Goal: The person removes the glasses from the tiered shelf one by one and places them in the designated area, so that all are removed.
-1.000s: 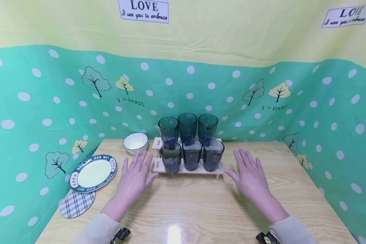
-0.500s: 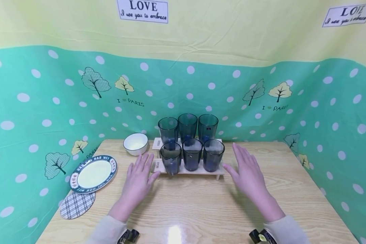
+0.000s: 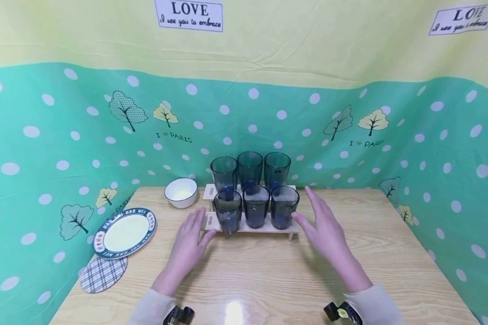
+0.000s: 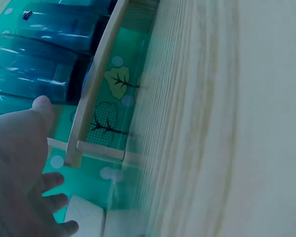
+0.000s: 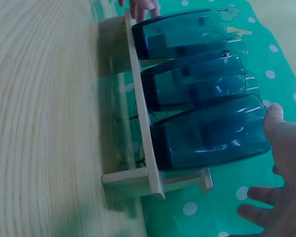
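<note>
Several dark tinted glasses stand in two rows on low wooden racks. The front rack (image 3: 264, 229) bears a left glass (image 3: 228, 212), a middle glass (image 3: 256, 207) and a right glass (image 3: 284, 207). My left hand (image 3: 189, 243) is spread beside the rack's left end, its thumb tip close to the left glass (image 4: 39, 69) in the left wrist view. On the other side my right hand (image 3: 325, 230) is spread too, thumb tip right at the rim of the right glass (image 5: 212, 136). Both hands have relaxed, parted fingers and hold nothing.
Behind, the back rack (image 3: 208, 191) carries another row of glasses, close to the polka-dot cloth (image 3: 252, 117). A white bowl (image 3: 180, 192) sits beyond my left hand. At the table's left edge, an oval plate (image 3: 124, 232) overlaps a checked coaster (image 3: 103, 274).
Both hands have moved inward toward the front rack's ends, the right thumb now reaching the right glass in the head view. The glasses, bowl and plate have stayed in place.
</note>
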Demonstrator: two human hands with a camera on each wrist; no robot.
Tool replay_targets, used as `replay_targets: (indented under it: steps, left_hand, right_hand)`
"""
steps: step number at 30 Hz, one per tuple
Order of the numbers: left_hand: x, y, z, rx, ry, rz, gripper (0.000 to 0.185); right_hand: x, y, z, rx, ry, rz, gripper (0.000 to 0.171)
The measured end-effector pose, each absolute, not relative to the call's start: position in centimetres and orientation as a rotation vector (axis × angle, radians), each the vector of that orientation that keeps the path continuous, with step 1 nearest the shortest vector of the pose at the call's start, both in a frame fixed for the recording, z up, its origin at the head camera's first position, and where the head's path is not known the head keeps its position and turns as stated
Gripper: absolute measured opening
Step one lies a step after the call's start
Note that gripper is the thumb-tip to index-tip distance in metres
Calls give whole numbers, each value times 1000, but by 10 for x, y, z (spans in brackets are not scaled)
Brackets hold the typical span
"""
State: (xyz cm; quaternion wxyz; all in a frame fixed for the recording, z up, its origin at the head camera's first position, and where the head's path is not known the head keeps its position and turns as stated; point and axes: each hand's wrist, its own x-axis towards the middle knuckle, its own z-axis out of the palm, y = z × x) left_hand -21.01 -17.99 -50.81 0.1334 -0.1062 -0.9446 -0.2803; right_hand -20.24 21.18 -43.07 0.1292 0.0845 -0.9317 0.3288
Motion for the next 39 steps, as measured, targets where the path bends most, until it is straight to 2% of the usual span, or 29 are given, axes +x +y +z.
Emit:
replay_targets:
  steps: [25,39]
  left_hand:
    - [-216,-180,-532,-247,-2701,-1268,81]
    - [-217,-177,-539,-256,-2693,-1223,75]
  right_hand:
    - [-222,198,-428,381,-2557,1372,74]
    - [-230,192,-439,412,-2526,1510,78]
